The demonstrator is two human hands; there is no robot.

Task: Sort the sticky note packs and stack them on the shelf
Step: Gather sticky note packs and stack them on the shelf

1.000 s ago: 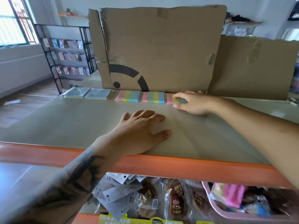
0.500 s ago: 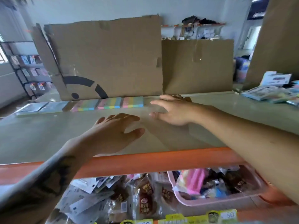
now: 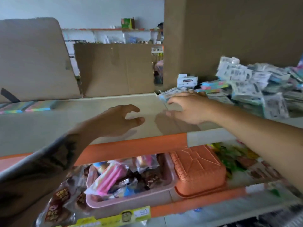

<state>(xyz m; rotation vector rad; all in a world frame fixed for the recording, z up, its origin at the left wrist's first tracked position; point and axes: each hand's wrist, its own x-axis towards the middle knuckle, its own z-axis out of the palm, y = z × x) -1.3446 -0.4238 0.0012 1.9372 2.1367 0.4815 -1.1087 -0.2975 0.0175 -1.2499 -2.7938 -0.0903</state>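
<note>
Rainbow-striped sticky note packs (image 3: 24, 107) lie in a row at the far left of the top shelf (image 3: 101, 104), against the cardboard. A loose pile of unsorted packs (image 3: 255, 90) covers the shelf's right end. My right hand (image 3: 190, 108) reaches to the pile's left edge. Its fingers lie stretched over one printed pack (image 3: 170, 93), and the thumb is spread apart below it. My left hand (image 3: 118, 122) hovers over the middle of the shelf, fingers loosely curled, holding nothing. The picture is blurred by motion.
Cardboard sheets (image 3: 114, 69) stand along the back of the shelf, with a taller one (image 3: 229, 38) at the right. The shelf's orange front edge (image 3: 131, 149) runs below my hands. Underneath sit a pink basket (image 3: 131, 199) of snacks and an orange basket (image 3: 200, 174).
The view has swung right, so the sorted row slid to the far left. My right hand travelled right to the pile. My left hand lifted off the shelf and curled a little.
</note>
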